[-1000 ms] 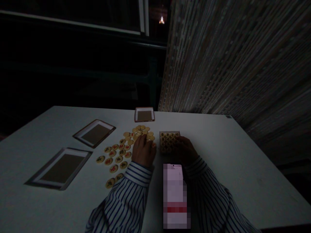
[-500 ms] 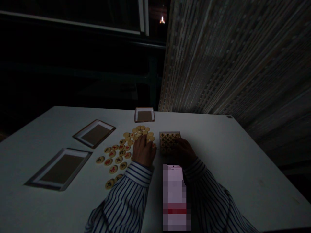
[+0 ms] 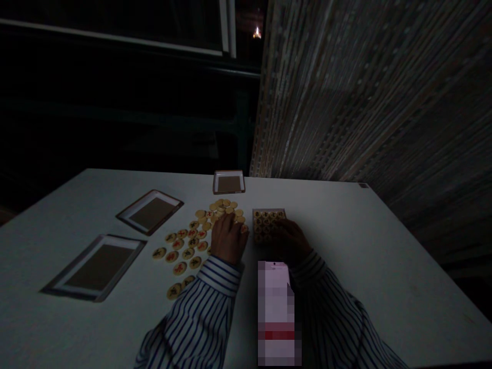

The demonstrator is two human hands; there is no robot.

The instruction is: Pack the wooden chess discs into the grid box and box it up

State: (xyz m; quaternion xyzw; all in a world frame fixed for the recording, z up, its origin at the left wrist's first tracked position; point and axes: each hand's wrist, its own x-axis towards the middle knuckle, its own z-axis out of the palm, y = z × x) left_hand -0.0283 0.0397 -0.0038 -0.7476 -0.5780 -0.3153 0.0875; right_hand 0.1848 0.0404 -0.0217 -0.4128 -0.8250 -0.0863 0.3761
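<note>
My left hand (image 3: 229,239) lies palm down at the near edge of a loose heap of round wooden Chinese chess pieces (image 3: 221,205). Its fingers are bent but apart, with the thumb side close to a red-marked piece (image 3: 244,228). More chess pieces (image 3: 188,253), marked in red or black, spread to the left of this hand. My right hand (image 3: 292,240) is at the right side of a small square box (image 3: 269,209) filled with rows of pieces. Its fingers reach over the box, but shadow hides whether they grip it or a piece.
A phone (image 3: 277,302), partly pixelated, lies between my forearms on the white table (image 3: 365,287). Shallow trays or lids stand at the left front (image 3: 96,266), farther left (image 3: 149,210) and at the back (image 3: 229,183). A string curtain (image 3: 326,102) hangs behind the table.
Almost nothing differs. My left hand has shifted very slightly to the right; my right hand stays at the box.
</note>
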